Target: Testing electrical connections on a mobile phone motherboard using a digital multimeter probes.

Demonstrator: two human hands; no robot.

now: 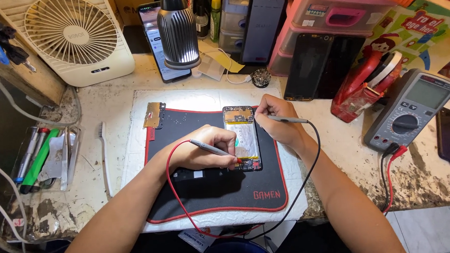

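— Forearms first, both of them coming up from the bottom edge, with the red lead (180,194) looping low over the black mat (212,193). What's in each hand?

— Left hand (206,152) is pinched shut around the red probe (213,150), tip down at the lower end of the opened phone (242,138), near the small board at the bottom. Right hand (278,121) is closed on the black probe (285,120), held almost flat, tip at the upper board beside the camera cut-out. Black lead (308,168) trails off toward the multimeter (409,111).

— And the phone itself?

— Lies back-off in the middle of the mat, long way up, battery showing. Its metal shield plate (153,114) sits apart at the mat's top left corner, under the lamp (179,30).

— Step in hand?

— Probing, by my reading: two points on the board, one per tip. Can't tell whether both tips truly touch metal; too small to see.

— Next move calls for?

— Steady tips, no sliding onto neighbouring pads, and a glance right to the meter screen, which is well apart from the phone. Leads want slack so they don't tug the probes
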